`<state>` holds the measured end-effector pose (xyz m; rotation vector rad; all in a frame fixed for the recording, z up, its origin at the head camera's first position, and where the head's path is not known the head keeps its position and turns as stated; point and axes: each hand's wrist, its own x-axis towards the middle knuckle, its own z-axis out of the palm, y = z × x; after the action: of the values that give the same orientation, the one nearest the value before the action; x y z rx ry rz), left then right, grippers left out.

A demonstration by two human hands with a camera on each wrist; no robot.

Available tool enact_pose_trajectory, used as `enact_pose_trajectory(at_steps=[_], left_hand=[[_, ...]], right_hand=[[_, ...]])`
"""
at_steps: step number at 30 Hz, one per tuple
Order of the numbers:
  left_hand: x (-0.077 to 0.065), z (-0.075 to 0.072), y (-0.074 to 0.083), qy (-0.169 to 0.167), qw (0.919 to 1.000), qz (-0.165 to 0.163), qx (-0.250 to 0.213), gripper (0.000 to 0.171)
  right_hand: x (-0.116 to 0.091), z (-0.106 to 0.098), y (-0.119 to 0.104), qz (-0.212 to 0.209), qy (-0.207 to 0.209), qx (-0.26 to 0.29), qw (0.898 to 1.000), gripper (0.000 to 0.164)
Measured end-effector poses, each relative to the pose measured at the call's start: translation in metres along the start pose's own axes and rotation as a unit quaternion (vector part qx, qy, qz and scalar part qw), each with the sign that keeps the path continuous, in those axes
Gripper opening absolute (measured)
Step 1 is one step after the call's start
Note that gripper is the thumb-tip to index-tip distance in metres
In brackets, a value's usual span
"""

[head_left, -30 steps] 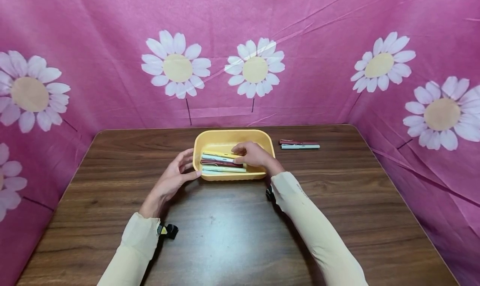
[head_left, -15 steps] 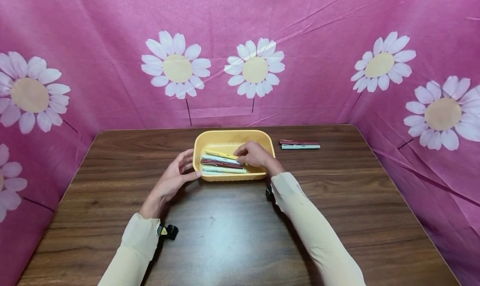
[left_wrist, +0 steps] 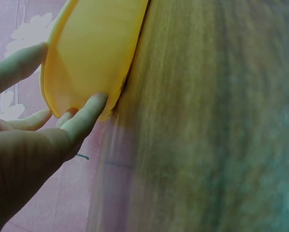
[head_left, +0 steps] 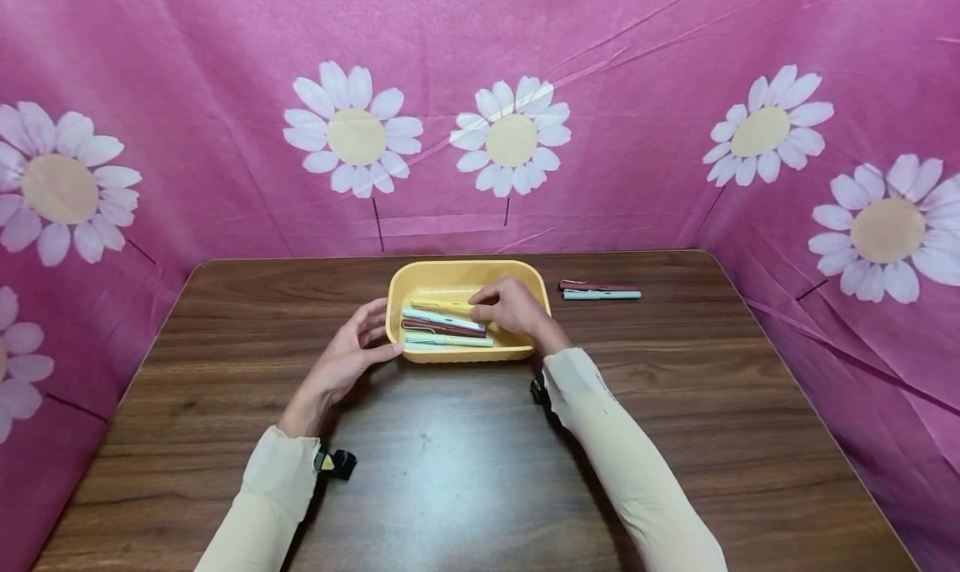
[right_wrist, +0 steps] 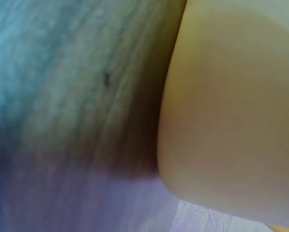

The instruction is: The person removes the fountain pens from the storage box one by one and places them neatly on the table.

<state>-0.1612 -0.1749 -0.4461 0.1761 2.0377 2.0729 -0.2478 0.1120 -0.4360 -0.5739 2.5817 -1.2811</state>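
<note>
In the head view a yellow plastic box (head_left: 465, 354) holds several pens lying side by side. My right hand (head_left: 512, 312) reaches inside and pinches the right end of a yellow pen (head_left: 438, 306). Nearer the front lie a white pen (head_left: 435, 317), a dark red pen (head_left: 442, 328) and a pale green pen (head_left: 450, 340). My left hand (head_left: 347, 357) rests against the box's left end, its fingers fairly straight. The left wrist view shows those fingertips touching the outer wall of the box (left_wrist: 93, 48). The right hand's fingers are out of sight in the right wrist view, where the box wall (right_wrist: 231, 116) fills the right side.
A dark red pen (head_left: 596, 286) and a light blue pen (head_left: 602, 294) lie together on the wooden table (head_left: 442, 447), right of the box. Pink cloth with daisies (head_left: 645, 138) hangs behind the table and along both sides.
The right hand has shifted slightly up and back. The yellow pen, now pinched, has moved apart from the white one beside it. The left hand and the box have stayed put.
</note>
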Motion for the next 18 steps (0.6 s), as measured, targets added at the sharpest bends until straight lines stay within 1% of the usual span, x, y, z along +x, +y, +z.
enact_pose_trajectory(at_steps=[5, 11, 15, 18], left_hand=[[0.0007, -0.0001, 0.0001, -0.001, 1.0000, 0.003, -0.003, 0.081], [-0.0006, 0.0002, 0.0018, 0.000, 1.0000, 0.002, -0.002, 0.081], [-0.0011, 0.0007, 0.0021, -0.001, 1.0000, 0.001, -0.001, 0.081], [-0.0010, 0.0006, 0.0019, 0.000, 1.0000, -0.002, -0.001, 0.080]], right_hand=[[-0.0010, -0.0020, 0.0013, -0.001, 0.028, 0.046, 0.999, 0.016], [0.0006, -0.0039, 0.0010, -0.026, 0.063, 0.074, 0.995, 0.015], [-0.0008, -0.0058, -0.0012, -0.028, 0.073, 0.089, 0.993, 0.013], [-0.0023, -0.0075, -0.0035, -0.025, 0.071, 0.089, 0.993, 0.013]])
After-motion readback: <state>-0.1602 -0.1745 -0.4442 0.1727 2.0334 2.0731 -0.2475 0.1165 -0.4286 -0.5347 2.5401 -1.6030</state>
